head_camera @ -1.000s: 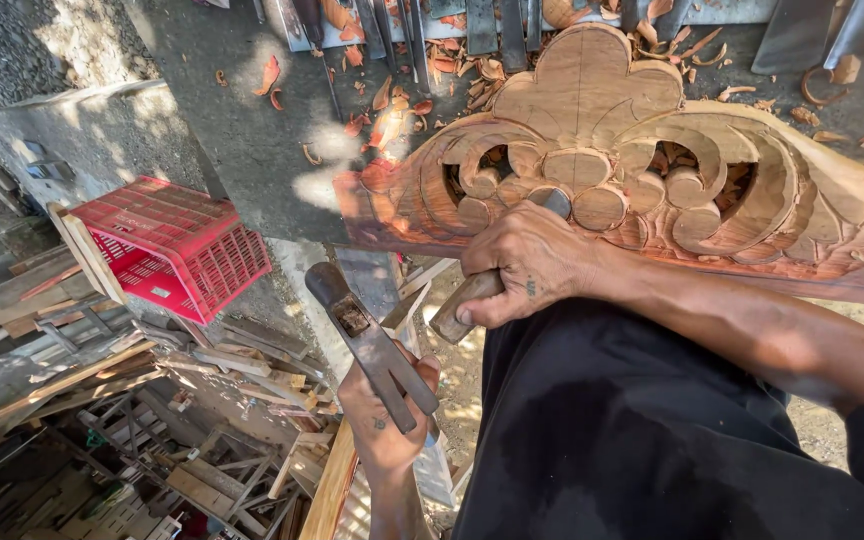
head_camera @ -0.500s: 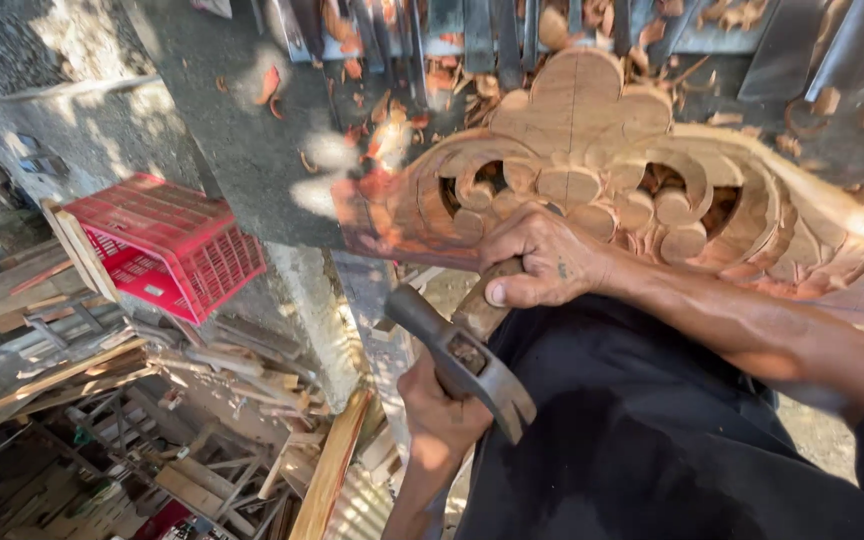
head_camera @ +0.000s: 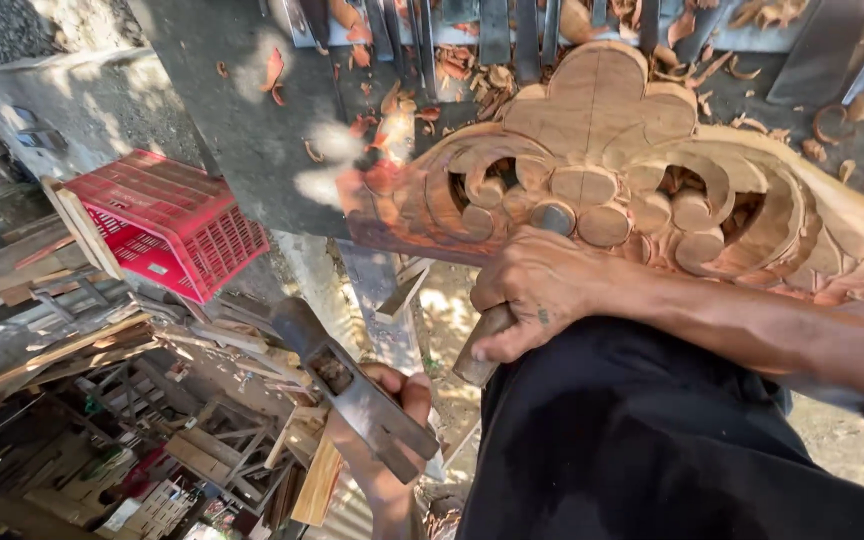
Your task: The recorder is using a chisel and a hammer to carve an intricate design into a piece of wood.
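My right hand [head_camera: 532, 290] is closed round the wooden handle of a chisel [head_camera: 497, 335]. The chisel's blade end rests against a carved wooden ornament [head_camera: 602, 175] with scrolls and cut-out holes, which lies on a dark workbench [head_camera: 252, 130]. My left hand [head_camera: 397, 400] grips a metal-headed mallet [head_camera: 352, 390], held below and left of the chisel's butt and apart from it. Black clothing [head_camera: 652, 450] fills the lower right and hides part of my left forearm.
Wood shavings [head_camera: 452, 70] are scattered over the bench around the carving. A row of chisels [head_camera: 492, 25] lies along the top edge. A red plastic crate [head_camera: 167, 220] stands at left, and below it are stacked planks and wooden frames [head_camera: 152, 400].
The mallet swung in toward the chisel's butt half a second ago and has now drawn back down and to the left. My right hand stays on the chisel at the carving.
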